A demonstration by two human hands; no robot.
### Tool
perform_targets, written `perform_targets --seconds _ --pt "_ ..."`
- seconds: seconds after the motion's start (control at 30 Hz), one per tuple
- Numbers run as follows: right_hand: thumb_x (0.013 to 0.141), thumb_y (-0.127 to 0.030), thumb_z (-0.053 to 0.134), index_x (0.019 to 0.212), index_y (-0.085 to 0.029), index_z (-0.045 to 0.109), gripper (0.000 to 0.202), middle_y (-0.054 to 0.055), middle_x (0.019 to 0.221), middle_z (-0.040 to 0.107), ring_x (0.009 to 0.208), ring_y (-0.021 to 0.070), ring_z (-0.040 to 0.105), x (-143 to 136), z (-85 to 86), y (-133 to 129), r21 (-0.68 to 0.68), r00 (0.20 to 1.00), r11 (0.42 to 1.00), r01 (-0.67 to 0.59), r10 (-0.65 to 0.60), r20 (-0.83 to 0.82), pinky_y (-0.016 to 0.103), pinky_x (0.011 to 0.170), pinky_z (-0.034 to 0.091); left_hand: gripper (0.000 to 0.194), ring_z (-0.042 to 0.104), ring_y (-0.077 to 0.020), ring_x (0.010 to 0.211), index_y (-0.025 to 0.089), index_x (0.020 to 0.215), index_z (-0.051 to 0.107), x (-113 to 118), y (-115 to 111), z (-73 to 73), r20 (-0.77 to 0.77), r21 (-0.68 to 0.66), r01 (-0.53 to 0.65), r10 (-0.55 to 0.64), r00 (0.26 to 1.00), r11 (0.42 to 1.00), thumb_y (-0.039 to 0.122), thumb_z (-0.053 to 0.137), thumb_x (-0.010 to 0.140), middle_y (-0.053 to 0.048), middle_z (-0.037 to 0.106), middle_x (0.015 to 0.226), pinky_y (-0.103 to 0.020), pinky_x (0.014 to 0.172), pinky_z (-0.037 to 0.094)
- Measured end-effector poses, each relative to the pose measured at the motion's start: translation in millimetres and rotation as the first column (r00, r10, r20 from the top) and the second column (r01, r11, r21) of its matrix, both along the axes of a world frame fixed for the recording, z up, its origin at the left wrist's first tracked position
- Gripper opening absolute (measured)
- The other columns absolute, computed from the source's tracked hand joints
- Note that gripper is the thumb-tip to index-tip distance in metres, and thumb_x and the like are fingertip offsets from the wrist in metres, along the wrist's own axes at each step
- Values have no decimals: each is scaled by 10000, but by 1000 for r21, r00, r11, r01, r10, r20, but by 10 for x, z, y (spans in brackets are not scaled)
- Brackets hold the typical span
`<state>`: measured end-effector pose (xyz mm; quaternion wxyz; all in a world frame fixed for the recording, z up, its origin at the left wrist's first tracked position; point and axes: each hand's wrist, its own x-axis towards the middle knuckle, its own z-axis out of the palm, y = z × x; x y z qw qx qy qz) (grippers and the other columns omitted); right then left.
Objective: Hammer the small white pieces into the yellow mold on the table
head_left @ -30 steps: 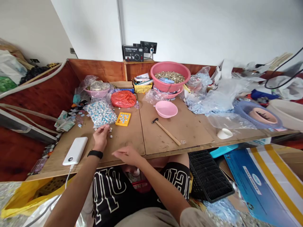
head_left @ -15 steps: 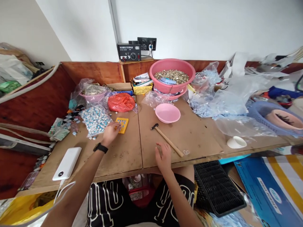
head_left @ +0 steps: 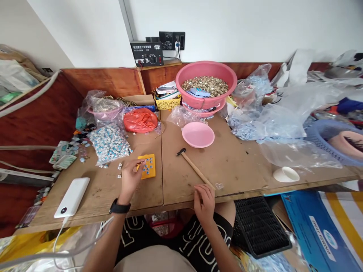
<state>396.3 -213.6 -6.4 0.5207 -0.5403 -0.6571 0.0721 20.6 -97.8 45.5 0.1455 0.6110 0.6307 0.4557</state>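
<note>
My left hand (head_left: 131,178) is at the left edge of a yellow tray (head_left: 151,170) that holds several small blue pieces. Its fingertips are pinched over the tray; what they hold is too small to name. My right hand (head_left: 204,202) rests at the table's front edge with loosely bent, parted fingers, touching or close to the handle end of a hammer (head_left: 197,171). A clear heart-shaped piece (head_left: 219,186) lies just right of that handle. Behind the tray, a clear bag (head_left: 108,145) is full of small white and blue pieces, with a few loose beside it.
An empty pink bowl (head_left: 198,135) stands behind the hammer. Farther back are a large pink basin (head_left: 206,101) of metal pieces and a red bag (head_left: 140,121). A white power bank (head_left: 72,197) lies left, a paper cup (head_left: 286,174) right.
The view has shifted. The yellow tray is nearer the table's front, and my left hand has moved nearer with it. My right hand has shifted right, to the hammer's handle end.
</note>
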Motion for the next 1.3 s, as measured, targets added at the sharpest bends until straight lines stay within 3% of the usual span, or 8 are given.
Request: perform_targets --seconds 0.1,0.23,0.4,0.57,0.7,1.0,1.13,1.3 --pt "1144 -162 624 1220 -277 797 221 99 1143 850 1128 327 778 129 10 22 31 1000 999 29 -28 -8 585 1050 615 343 819 -347 1155 273 1087 900 -237 2 139 -21 2 228 -228 973 974 588 775 1028 -111 886 1200 -538 1132 655" --pt "1164 -209 581 1189 -262 797 224 112 1120 847 1079 325 783 -23 33 5 5 998 998 61 -61 -21 559 1017 625 383 833 -355 1155 296 1007 908 -529 158 133 -19 -114 399 -403 915 910 641 745 1027 -115 900 1147 -581 1177 645" --pt "1129 -344 612 1500 -226 752 413 183 1406 794 1291 368 725 -967 234 155 -271 979 954 -126 163 121 552 1128 593 369 837 -338 1166 311 1016 914 -621 222 27 -68 -118 435 -445 893 892 599 687 1054 -106 905 1162 -573 1157 658" --pt "1015 -682 802 1742 -163 572 921 266 1694 598 1503 479 558 -2099 395 572 -474 961 879 -40 163 221 613 1236 466 290 848 -320 1186 299 1084 914 -577 -1 -34 9 -1 387 -387 922 922 511 719 1048 -96 900 1250 -567 1167 665" --pt "1075 -718 719 1777 -178 536 905 276 1788 501 1537 491 514 -2460 309 717 -523 959 852 12 138 246 624 1221 441 243 854 -308 1155 295 1051 909 -663 -233 -132 -12 16 359 -359 933 933 398 690 1035 -91 904 1224 -579 1151 677" --pt "913 -331 751 1769 -249 593 875 140 1908 437 1702 412 406 -1536 368 904 -521 822 816 -251 464 331 611 1418 236 293 813 -325 1184 325 1054 906 -871 -746 -423 -179 -84 373 -382 907 924 260 620 1051 -74 907 1191 -568 1150 665" --pt "895 -278 676 1817 -177 498 945 181 1936 348 1760 392 366 -1035 441 764 -406 897 877 -258 374 236 585 1412 341 285 797 -333 1229 316 1070 905 -777 -779 -430 -199 -91 354 -365 910 931 311 619 1076 -67 901 1255 -579 1197 633" --pt "966 -291 652 1676 -223 622 714 200 1698 619 1582 385 598 -341 320 259 -239 994 966 -97 106 23 629 1299 514 280 804 -335 1243 317 1117 903 -657 -798 -407 -178 -86 316 -327 928 945 435 650 1114 -76 891 1296 -567 1225 611"
